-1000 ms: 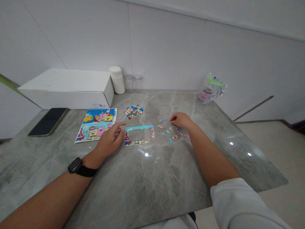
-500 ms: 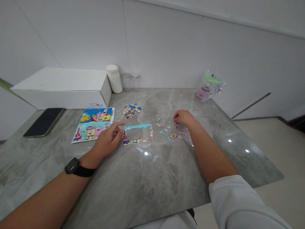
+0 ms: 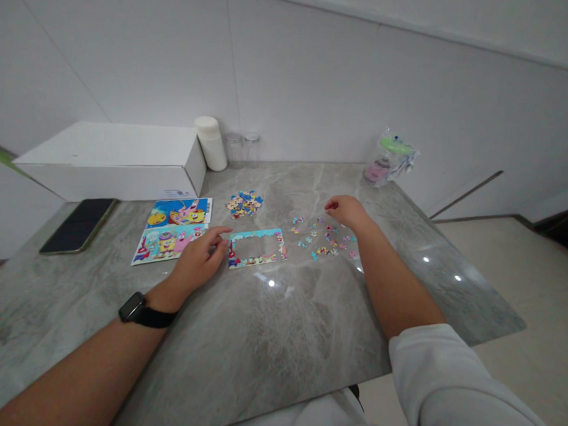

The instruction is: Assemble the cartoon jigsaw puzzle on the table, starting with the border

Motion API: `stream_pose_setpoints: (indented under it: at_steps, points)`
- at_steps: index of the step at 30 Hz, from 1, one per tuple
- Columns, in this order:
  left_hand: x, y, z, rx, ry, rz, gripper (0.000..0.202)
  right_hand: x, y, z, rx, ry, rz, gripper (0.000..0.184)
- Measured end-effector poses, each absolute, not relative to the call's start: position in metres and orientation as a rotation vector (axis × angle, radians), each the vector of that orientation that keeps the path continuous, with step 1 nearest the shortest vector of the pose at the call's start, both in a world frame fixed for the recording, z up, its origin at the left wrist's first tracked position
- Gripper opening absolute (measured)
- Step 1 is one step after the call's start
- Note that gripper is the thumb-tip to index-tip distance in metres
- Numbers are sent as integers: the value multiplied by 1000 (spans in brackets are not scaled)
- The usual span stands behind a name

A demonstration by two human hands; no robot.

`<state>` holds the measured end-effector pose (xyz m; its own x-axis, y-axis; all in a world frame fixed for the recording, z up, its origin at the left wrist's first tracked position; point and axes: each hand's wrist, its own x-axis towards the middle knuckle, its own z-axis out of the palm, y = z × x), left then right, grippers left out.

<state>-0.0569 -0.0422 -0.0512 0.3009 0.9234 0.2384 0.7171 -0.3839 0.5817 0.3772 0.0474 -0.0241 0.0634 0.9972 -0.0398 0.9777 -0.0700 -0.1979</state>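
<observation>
The joined border of a jigsaw puzzle [image 3: 256, 232] lies on the grey table, its middle unfilled. Beside its left edge rests my left hand [image 3: 202, 258], index finger stretched out and apart from the thumb, holding nothing. Loose puzzle pieces [image 3: 327, 250] are scattered to the right of the border. Just beyond them hovers my right hand [image 3: 345, 211], its fingertips pressed together; whatever is between them is too small to make out. A printed picture sheet [image 3: 169, 241] with cartoon figures lies partly behind my left hand.
A heap of more puzzle pieces [image 3: 244, 203] sits behind the border. At the back left are a phone [image 3: 80, 226], a white box [image 3: 108, 176], a white bottle [image 3: 210, 143] and two clear glasses [image 3: 251, 151]. A plastic-wrapped cup [image 3: 383, 163] stands near the back right.
My right hand has risen slightly away from the loose pieces, uncovering more of them. My left hand has stayed beside the puzzle border. The whole view has shifted a little.
</observation>
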Motion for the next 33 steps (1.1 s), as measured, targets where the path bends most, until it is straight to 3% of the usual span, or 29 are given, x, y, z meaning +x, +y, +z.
stream_pose_setpoints:
  at_steps: [11, 16, 33]
  points:
    - [-56, -42, -51, 2187, 1500, 773, 46, 368, 39, -10, -2150, -2030, 237, 24]
    - [-56, -42, -51, 2205, 1492, 775, 44, 360, 35, -5, -2083, -2160, 328, 17]
    - [-57, -41, -53, 2222, 1464, 765, 42, 328, 22, -12, -2137, -2515, 453, 27]
